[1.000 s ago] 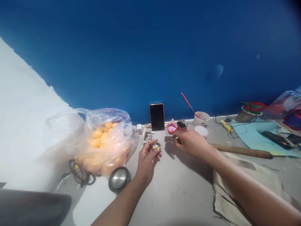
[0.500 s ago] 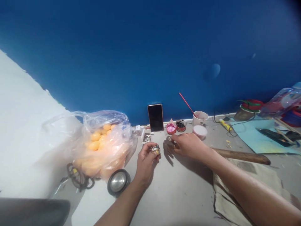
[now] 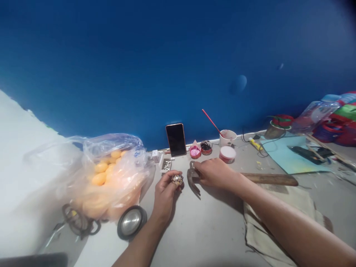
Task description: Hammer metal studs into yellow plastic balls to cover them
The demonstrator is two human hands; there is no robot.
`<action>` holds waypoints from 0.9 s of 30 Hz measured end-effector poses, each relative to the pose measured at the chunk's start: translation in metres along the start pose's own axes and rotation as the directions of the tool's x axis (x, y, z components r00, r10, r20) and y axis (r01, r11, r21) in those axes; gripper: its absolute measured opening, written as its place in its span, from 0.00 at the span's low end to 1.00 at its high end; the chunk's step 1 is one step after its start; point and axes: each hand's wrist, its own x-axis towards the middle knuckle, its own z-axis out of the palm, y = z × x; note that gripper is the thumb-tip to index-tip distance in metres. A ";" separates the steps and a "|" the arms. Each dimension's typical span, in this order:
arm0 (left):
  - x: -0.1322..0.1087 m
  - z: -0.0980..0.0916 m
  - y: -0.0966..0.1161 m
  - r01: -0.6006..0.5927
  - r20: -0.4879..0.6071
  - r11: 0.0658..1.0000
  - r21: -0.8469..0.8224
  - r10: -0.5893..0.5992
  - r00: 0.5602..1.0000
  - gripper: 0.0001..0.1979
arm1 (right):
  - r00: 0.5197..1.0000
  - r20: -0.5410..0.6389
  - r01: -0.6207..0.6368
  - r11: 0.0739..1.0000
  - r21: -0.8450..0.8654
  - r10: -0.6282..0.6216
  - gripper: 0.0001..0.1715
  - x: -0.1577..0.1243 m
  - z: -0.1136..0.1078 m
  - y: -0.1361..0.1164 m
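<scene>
My left hand (image 3: 164, 191) pinches a small round ball studded with shiny gold and silver bits (image 3: 177, 180) just above the grey table (image 3: 211, 230). My right hand (image 3: 213, 173) lies over a claw hammer (image 3: 193, 179) close to its metal head, fingers curled on the shaft. The hammer's wooden handle (image 3: 271, 179) runs off to the right along the table. The two hands are a few centimetres apart.
A clear plastic bag of orange balls (image 3: 116, 174) sits at left, a round metal lid (image 3: 131, 227) in front of it. By the blue wall stand a phone (image 3: 176, 139), a small box of studs (image 3: 166, 165), little pots (image 3: 195, 151), a cup with a red stick (image 3: 227, 137). Cloth (image 3: 272, 222) lies at right.
My right hand came back from the small pots and closed on the hammer near its head. The hammer head now shows beside the left hand. The view shifted right.
</scene>
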 end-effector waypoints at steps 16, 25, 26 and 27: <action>0.002 0.000 -0.005 -0.021 0.000 0.999 -0.033 0.021 1.000 0.14 | 0.999 0.027 0.024 1.000 -0.006 -0.024 0.17 -0.001 0.005 0.002; 0.001 -0.001 -0.013 -0.035 0.029 0.996 -0.078 0.038 0.999 0.12 | 0.998 0.061 0.014 1.000 0.012 -0.014 0.16 0.001 0.008 0.003; 0.001 -0.001 -0.013 -0.042 0.027 0.996 -0.079 0.044 0.999 0.12 | 0.998 0.064 0.019 1.000 0.010 -0.019 0.16 0.001 0.009 0.003; 0.001 0.000 -0.013 -0.053 0.023 0.996 -0.073 0.054 0.998 0.13 | 0.998 0.065 0.022 1.000 0.006 -0.023 0.16 0.002 0.010 0.004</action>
